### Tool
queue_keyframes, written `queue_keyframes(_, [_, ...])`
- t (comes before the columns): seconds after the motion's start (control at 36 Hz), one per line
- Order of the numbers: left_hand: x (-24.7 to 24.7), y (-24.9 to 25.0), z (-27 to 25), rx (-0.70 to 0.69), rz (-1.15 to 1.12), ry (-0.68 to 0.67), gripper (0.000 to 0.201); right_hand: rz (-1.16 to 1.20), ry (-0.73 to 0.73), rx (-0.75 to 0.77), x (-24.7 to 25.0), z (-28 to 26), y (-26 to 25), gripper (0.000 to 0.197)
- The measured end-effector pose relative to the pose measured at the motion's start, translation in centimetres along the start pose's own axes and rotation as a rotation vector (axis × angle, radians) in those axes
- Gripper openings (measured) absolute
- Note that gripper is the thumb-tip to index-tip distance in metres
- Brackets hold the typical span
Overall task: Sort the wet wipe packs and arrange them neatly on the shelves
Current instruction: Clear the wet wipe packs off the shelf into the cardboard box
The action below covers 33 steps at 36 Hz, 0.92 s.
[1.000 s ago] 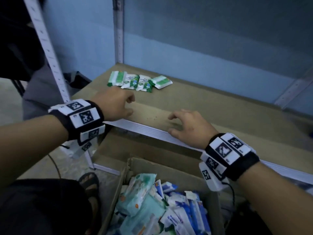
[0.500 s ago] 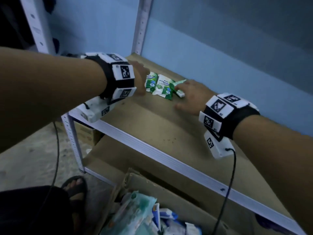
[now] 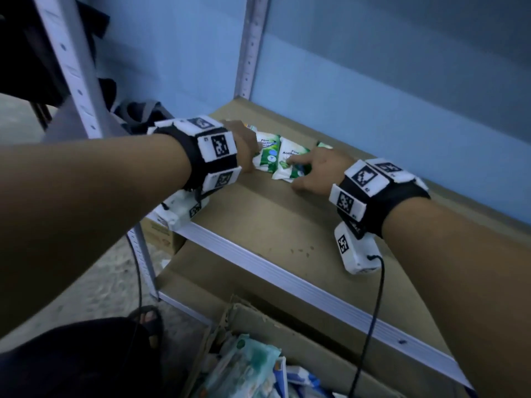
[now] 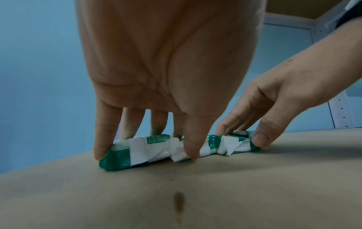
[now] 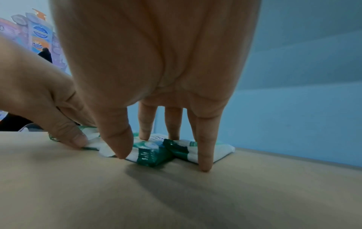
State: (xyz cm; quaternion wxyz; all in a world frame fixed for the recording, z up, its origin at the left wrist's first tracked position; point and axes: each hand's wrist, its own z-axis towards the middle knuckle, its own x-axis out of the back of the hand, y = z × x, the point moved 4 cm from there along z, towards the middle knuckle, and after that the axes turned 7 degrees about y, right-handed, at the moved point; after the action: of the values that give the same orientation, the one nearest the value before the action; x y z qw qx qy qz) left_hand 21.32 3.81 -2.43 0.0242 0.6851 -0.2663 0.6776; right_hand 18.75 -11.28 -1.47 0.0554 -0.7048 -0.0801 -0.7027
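A short row of small green-and-white wet wipe packs (image 3: 270,153) lies near the back left of the brown shelf board (image 3: 258,219). My left hand (image 3: 247,150) stands at the row's left end. In the left wrist view, the left hand (image 4: 145,140) has straight fingers behind and beside the end pack (image 4: 137,151) and the thumb against its front. My right hand (image 3: 311,170) is at the right end. In the right wrist view, its fingers (image 5: 145,128) press on top of the packs (image 5: 150,155) and the thumb touches the front edge.
The shelf's metal front rail (image 3: 287,272) runs diagonally, with an upright post (image 3: 247,53) at the back corner and a blue wall behind. Below stands an open cardboard box (image 3: 287,334) holding several mixed packs. A lower board, a sandalled foot (image 3: 146,320) and a black cable (image 3: 373,311) are nearby.
Both hands have moved from the shelf's front edge back to the row of packs and now bracket it from each end. The rightmost pack is now largely covered by the right hand.
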Motion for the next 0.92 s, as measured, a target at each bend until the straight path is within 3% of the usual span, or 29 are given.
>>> queue_keyframes(0.22, [0.3, 1.7, -5.0, 0.008, -0.199, 0.024, 0.053, 0.127, -0.053, -0.051, 0.2, -5.5, 0.5, 0.050])
queue_keyframes(0.67, [-0.7, 4.8, -14.4, 0.063, -0.627, 0.128, 0.063, 0.291, 0.103, -0.138, -0.6, -16.4, 0.3, 0.042])
queue_keyframes(0.78, [-0.5, 3.7, -14.8, 0.162, -0.744, 0.195, 0.046, 0.341, 0.188, -0.222, -0.8, -17.4, -0.2, 0.029])
queue_keyframes(0.92, [-0.2, 3.2, -14.5, 0.290, -0.785, 0.335, 0.027, 0.110, 0.260, -0.270, 0.0, -18.1, -1.9, 0.043])
